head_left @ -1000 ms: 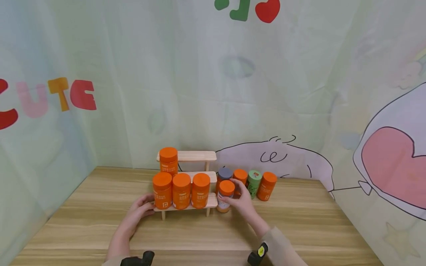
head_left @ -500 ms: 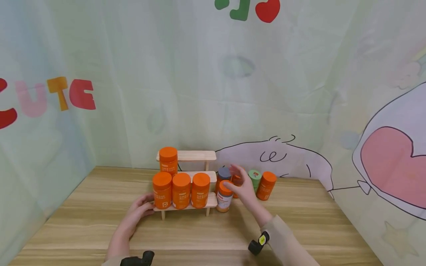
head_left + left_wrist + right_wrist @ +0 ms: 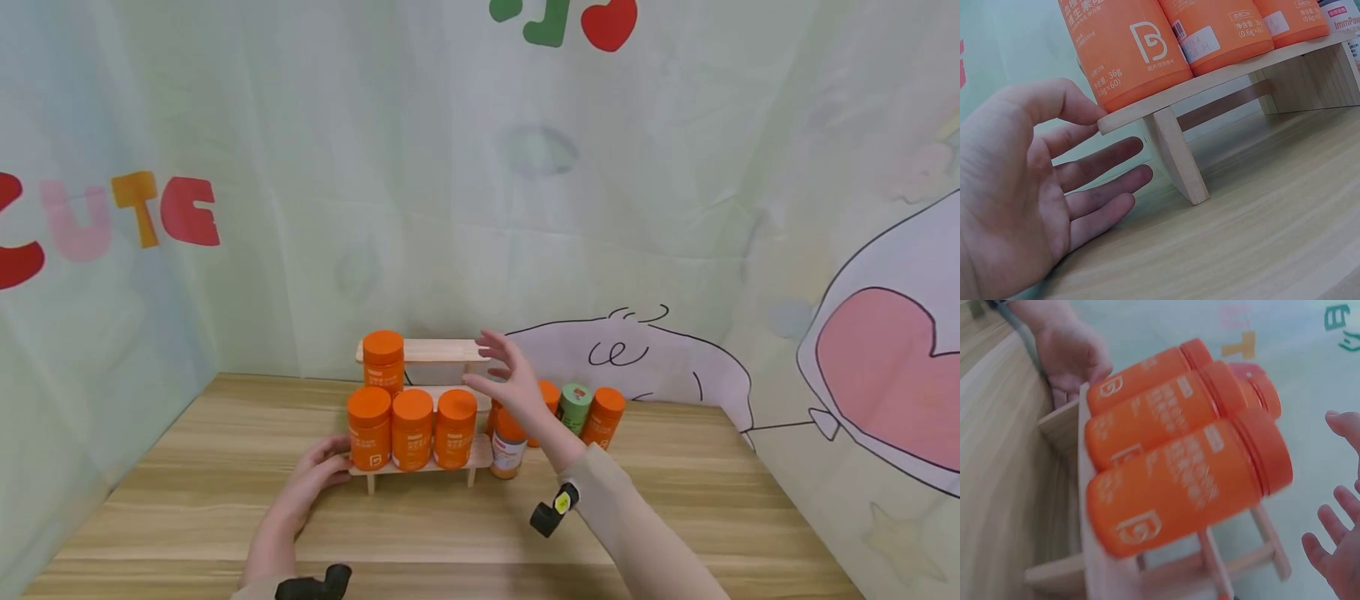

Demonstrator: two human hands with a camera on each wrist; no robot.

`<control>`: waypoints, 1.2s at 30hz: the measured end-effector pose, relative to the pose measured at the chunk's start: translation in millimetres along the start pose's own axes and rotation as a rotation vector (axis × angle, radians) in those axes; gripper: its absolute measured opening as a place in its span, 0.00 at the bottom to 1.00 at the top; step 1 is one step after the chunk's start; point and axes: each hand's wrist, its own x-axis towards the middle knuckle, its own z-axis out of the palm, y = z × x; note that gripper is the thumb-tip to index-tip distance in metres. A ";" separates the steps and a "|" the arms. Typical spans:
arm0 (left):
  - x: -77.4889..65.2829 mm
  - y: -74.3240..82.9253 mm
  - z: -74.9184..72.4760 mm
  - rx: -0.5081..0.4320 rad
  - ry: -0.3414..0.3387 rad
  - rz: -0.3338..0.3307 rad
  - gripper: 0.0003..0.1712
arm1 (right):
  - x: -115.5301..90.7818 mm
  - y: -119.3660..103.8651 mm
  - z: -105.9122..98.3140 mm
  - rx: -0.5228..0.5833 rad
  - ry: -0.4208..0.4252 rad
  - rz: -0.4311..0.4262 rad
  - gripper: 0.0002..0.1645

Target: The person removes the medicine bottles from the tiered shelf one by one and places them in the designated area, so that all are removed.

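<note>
A three-tier wooden rack stands on the table. Three orange jars line its lowest tier, and another orange jar stands higher at the left. With thumb and index finger my left hand pinches the left corner of the lowest tier; its other fingers hang loose below the board. My right hand is raised by the rack's right end, fingers spread and holding nothing. Below it, an orange-lidded jar with a white label stands on the table, partly covered by the wrist.
Right of the rack stand a green jar and orange jars, one at the row's right end. The blue-lidded jar is hidden behind my right hand. A printed curtain hangs close behind the rack.
My right hand has let go of the white-labelled jar, which stays beside the rack, and has risen up and left towards the upper tier. My left hand has stayed at the rack's corner.
</note>
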 end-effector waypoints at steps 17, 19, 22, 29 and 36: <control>-0.8 0.5 -1.4 -0.010 0.000 0.017 0.27 | 42.1 -33.5 44.3 -0.006 -0.193 0.019 0.44; -1.2 0.0 -1.0 -0.009 0.001 0.026 0.27 | 44.6 -34.9 48.7 -0.002 -0.218 0.025 0.44; -1.8 -0.2 -1.0 -0.009 -0.003 0.027 0.27 | 48.3 -36.3 55.5 0.003 -0.243 0.041 0.44; -2.8 1.6 -0.9 -0.004 -0.006 0.036 0.27 | 54.5 -38.5 71.2 -0.022 -0.285 0.140 0.46; -2.4 0.7 -1.6 -0.006 -0.018 0.036 0.27 | 57.9 -38.9 78.7 -0.064 -0.314 0.197 0.47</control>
